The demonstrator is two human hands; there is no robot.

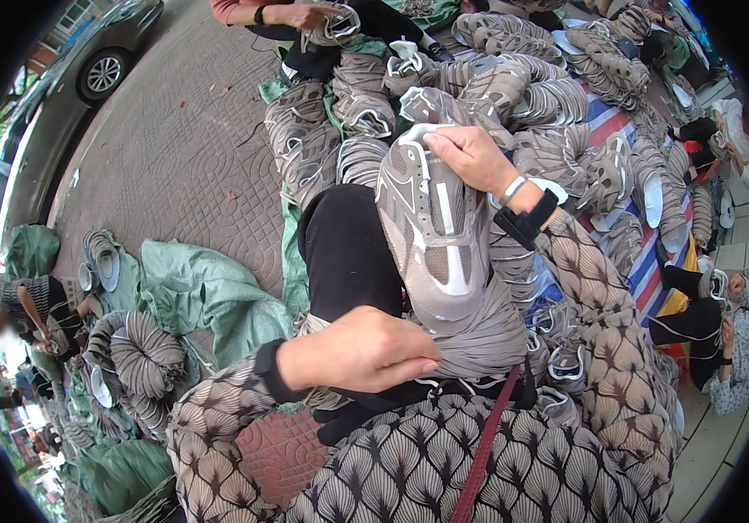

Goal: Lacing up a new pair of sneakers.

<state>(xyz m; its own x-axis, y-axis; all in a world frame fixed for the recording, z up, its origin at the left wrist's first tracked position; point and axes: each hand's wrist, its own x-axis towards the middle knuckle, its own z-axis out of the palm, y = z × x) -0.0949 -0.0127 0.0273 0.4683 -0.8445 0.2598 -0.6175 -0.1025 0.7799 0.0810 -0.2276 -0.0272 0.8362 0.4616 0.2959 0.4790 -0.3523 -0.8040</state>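
A grey mesh shoe upper [422,222] with pale trim lies lengthwise over my lap, its toe toward me. My right hand [472,159] is closed on its far, collar end, thumb pressed over the edge. Close to the toe, a thick bundle of grey laces [488,344] rests on my lap. Beside that bundle my left hand [361,349] is closed in a pinch, its fingertips at the laces. Whether a lace is between those fingers cannot be made out. The eyelets along the upper look unlaced.
Stacks of similar uppers [300,144] lie ahead and to the right, partly on a striped sheet [605,122]. Green sacks [217,283] and a coil of uppers [148,353] are at left. A car [87,78] stands far left. Other people work ahead and on both sides.
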